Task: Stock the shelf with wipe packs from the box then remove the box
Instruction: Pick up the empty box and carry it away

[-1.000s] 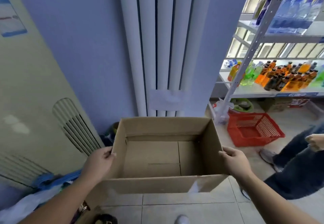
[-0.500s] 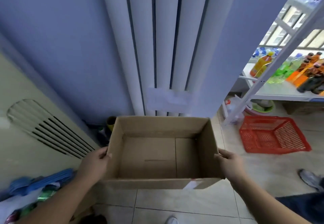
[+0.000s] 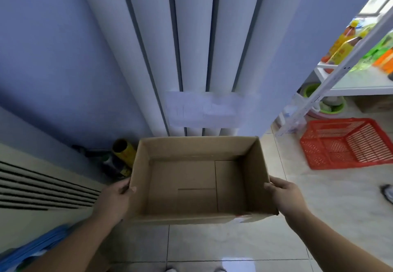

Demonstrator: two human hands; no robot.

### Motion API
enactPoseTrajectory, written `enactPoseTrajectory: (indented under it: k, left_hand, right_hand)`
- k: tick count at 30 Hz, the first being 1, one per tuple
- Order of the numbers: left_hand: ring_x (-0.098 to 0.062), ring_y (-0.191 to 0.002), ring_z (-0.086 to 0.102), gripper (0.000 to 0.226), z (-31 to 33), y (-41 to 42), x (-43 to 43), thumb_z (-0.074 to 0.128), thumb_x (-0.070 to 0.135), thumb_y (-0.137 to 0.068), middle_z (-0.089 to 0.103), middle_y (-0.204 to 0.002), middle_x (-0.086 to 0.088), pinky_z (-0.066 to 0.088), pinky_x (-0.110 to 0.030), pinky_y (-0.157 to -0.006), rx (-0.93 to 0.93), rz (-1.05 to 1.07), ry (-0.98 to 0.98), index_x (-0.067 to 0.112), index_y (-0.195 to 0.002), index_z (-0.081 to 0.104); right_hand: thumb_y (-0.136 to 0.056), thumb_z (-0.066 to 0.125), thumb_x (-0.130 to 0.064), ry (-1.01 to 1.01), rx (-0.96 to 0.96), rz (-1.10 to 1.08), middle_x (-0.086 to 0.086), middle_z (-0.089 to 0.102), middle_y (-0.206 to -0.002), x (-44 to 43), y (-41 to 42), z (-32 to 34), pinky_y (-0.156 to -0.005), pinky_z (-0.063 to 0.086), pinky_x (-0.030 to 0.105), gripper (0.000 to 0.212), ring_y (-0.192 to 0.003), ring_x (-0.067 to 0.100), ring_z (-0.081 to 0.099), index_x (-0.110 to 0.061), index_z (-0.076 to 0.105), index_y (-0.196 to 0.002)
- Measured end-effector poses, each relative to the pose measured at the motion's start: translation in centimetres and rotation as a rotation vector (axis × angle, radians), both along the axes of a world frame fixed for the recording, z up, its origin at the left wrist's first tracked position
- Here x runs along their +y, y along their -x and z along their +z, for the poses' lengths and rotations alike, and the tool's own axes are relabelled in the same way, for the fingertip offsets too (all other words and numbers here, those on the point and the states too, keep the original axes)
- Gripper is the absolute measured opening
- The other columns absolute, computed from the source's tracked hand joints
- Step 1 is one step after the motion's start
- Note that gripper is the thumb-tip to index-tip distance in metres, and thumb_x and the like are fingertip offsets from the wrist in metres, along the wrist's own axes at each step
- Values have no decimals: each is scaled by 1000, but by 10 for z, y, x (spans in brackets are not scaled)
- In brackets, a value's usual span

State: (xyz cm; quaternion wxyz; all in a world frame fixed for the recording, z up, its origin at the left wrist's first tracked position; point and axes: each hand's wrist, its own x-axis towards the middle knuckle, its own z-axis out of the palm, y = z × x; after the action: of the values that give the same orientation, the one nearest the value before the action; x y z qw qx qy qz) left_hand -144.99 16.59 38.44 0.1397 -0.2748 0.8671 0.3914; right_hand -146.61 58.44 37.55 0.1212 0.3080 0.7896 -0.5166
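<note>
Head view looks down on both hands clamped to an open cardboard box (image 3: 197,148). The left grip (image 3: 116,199) is wrapped around the left side wall, its thumb hooked over the rim and the other fingers outside. The right grip (image 3: 285,197) grasps the right side wall the same way, fingers curled at the top edge. Holding opposite walls near the person's end keeps the box level and its open mouth upward, a sensible hold for a light, hollow load.

The box sits between the two forearms, straight ahead, and seems to be carried just above the tiled floor (image 3: 212,244), though I cannot tell for sure that it is clear of the tiles. Its inside is bare: only the folded bottom flaps show and no wipe packs. From that I judge the stocking is finished and the removal step is in hand.

Just beyond the far wall stand white vertical pipes (image 3: 191,48) with a pale paper sheet (image 3: 204,110) stuck across them. At the left corner a yellow roll (image 3: 122,150) stands near the wall, beside a cream unit with dark vent slats (image 3: 42,188). Well to the right a red basket (image 3: 348,144) lies on the floor below a white shelf (image 3: 361,84) holding bottles (image 3: 340,46). This corner looks like a likely spot to put an empty carton out of the way.
</note>
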Motion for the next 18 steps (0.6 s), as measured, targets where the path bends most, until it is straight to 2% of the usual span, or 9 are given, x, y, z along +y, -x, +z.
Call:
enactPoseTrajectory:
  k: [5, 7, 11, 13, 18]
  left_hand:
    - [-21, -100, 68, 34, -48, 23, -6, 62, 24, -96, 74, -115, 1, 56, -41, -88, 12, -54, 27, 21, -130, 65]
    - [-22, -100, 68, 34, -63, 28, -6, 62, 20, -96, 73, -114, -2, 54, -38, -87, 26, -51, 11, 17, -130, 65]
    - [-17, -92, 62, 33, -84, 40, -5, 61, 17, -97, 73, -116, -5, 49, -32, -80, 32, -85, 19, 15, -129, 65]
    - [-15, -92, 62, 32, -92, 46, -5, 61, 17, -97, 72, -116, -4, 48, -30, -79, 28, -86, 4, 15, -129, 65]
    - [-20, -103, 66, 35, -104, 60, -5, 61, 22, -97, 71, -121, -1, 51, -32, -83, 11, -78, 2, 18, -132, 63]
  right_hand:
    - [-91, 64, -9, -9, 1, 8, -10, 78, -87, -3, 22, -42, -71, 60, 50, 34, -82, 26, 72, -40, 77, -99]
    - [-92, 64, -9, -14, 3, 24, -9, 78, -88, -4, 31, -56, -75, 59, 53, 32, -84, 28, 72, -35, 78, -102]
    - [-91, 64, -10, -35, 1, 16, -8, 79, -91, -4, 43, -80, -83, 58, 55, 35, -94, 29, 74, -43, 76, -86]
    - [-91, 64, -11, -38, -5, 7, -6, 79, -91, -4, 45, -90, -83, 57, 57, 36, -95, 32, 74, -44, 76, -84]
    - [-91, 64, -11, -45, -2, -6, -7, 79, -93, -3, 50, -109, -83, 59, 56, 32, -96, 32, 73, -38, 78, -98]
